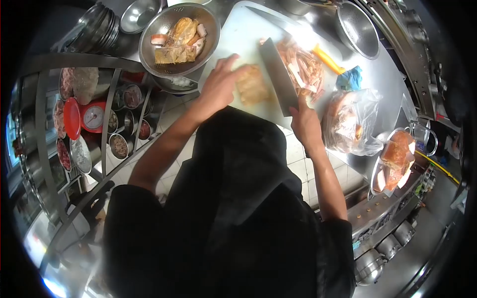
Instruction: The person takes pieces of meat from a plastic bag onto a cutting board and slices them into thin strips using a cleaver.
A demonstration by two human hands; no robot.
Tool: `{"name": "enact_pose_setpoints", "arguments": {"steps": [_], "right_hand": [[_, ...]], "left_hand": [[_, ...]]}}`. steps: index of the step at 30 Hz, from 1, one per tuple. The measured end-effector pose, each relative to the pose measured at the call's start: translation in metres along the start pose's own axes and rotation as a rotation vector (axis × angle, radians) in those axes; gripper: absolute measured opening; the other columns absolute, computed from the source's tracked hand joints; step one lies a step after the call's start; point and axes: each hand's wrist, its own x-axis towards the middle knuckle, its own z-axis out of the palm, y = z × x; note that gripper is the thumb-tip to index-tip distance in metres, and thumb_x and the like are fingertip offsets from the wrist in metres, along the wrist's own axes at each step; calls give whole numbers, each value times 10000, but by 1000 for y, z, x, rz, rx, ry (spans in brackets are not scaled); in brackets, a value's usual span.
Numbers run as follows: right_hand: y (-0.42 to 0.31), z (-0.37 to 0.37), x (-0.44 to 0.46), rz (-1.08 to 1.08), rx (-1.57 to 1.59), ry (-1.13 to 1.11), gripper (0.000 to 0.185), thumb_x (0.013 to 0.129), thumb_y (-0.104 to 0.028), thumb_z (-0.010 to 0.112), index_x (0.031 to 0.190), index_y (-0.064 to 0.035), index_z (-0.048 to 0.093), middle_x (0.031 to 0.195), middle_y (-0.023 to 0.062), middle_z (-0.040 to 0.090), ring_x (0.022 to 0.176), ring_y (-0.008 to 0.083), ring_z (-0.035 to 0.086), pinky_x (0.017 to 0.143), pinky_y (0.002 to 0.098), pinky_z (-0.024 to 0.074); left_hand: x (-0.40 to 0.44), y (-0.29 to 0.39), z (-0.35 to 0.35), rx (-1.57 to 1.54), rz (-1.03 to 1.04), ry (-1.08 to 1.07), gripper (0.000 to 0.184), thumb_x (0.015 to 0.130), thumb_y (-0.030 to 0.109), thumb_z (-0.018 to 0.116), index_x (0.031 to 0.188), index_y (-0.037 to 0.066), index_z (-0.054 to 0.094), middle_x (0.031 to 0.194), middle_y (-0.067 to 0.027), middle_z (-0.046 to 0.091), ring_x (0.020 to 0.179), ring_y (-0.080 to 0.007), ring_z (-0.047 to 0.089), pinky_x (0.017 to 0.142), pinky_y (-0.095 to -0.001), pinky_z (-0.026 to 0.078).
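Note:
My right hand [305, 124] is wrapped round the handle of a broad cleaver [276, 74], its blade standing on the white cutting board [233, 35]. On the left side of the blade lies a flat, pale tan piece of meat [253, 85]. My left hand [221, 82] is over that piece's left edge with fingers stretched out; whether they touch it is unclear. To the right of the blade is a heap of sliced meat strips [303, 64]. Near it are a yellow-handled knife [328, 58] and a crumpled blue cloth or bag [350, 78].
A perforated metal bowl [211, 37] with meat chunks stands at the upper left. A clear plastic bag [367, 119] of meat sits on the right, near a tray [373, 186] of large meat pieces. Another metal bowl [357, 30] is at the back. A red scale [93, 115] is on the left shelving.

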Motion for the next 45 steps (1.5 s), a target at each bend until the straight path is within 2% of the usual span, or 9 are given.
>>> {"name": "enact_pose_setpoints", "arguments": {"steps": [2,8,12,17,24,28,31,37,45], "right_hand": [[-6,1,2,15,4,14,264,858,-148,585,1077,-64,464,687,254,613,670,449,603,601,541,467],[-10,2,4,32,67,90,305,857,-144,590,1139,-86,491,708,251,617,695,453,600,600,531,460],[-3,8,-1,55,110,139,325,855,-150,595,1158,-92,491,731,248,624,716,449,603,613,527,463],[4,14,-6,54,169,111,372,847,-152,603,1191,-70,487,765,256,629,737,442,607,651,519,470],[18,15,-2,-9,222,84,403,837,-122,595,1212,-55,463,777,271,626,743,445,606,674,515,470],[27,18,-4,-35,293,35,395,835,-107,589,1193,-13,453,772,277,622,750,450,601,678,513,468],[29,11,1,-59,316,25,378,835,-95,588,1174,8,456,778,282,622,756,454,599,679,513,466],[37,5,2,-85,410,-12,365,834,-83,591,1161,21,467,797,291,622,789,453,601,698,510,465],[46,8,5,-137,436,-34,348,844,-92,586,1156,15,476,797,287,621,792,455,601,712,515,457]], "left_hand": [[2,-4,12,173,297,-124,713,682,-23,675,1347,121,462,1442,-154,311,1289,-352,330,986,-481,352],[16,38,27,296,246,-355,698,667,215,719,1316,116,480,1440,-216,287,1314,-437,247,975,-628,262],[20,37,8,346,273,-428,574,716,131,654,1268,92,501,1421,-196,332,1302,-393,314,983,-578,312],[44,-42,-21,-523,33,-118,494,755,93,645,1224,43,498,1382,-174,404,1236,-337,462,1007,-415,381],[-3,36,20,336,175,-309,574,725,55,640,1276,83,479,1501,-181,194,1380,-384,226,1065,-613,248],[7,21,19,344,125,-203,453,710,-32,571,1150,58,512,1455,-190,303,1342,-394,309,1069,-522,295],[19,-7,-1,-226,121,109,268,705,-112,471,948,4,472,1244,-201,542,1085,-388,576,866,-352,478],[9,-35,-34,-1211,-468,232,513,728,-114,473,1231,-19,503,1020,-115,595,952,-182,590,849,-294,466],[9,-1,-31,-1361,-295,143,517,781,-68,501,1293,5,499,1145,-141,599,1048,-165,584,944,-270,413]]}}
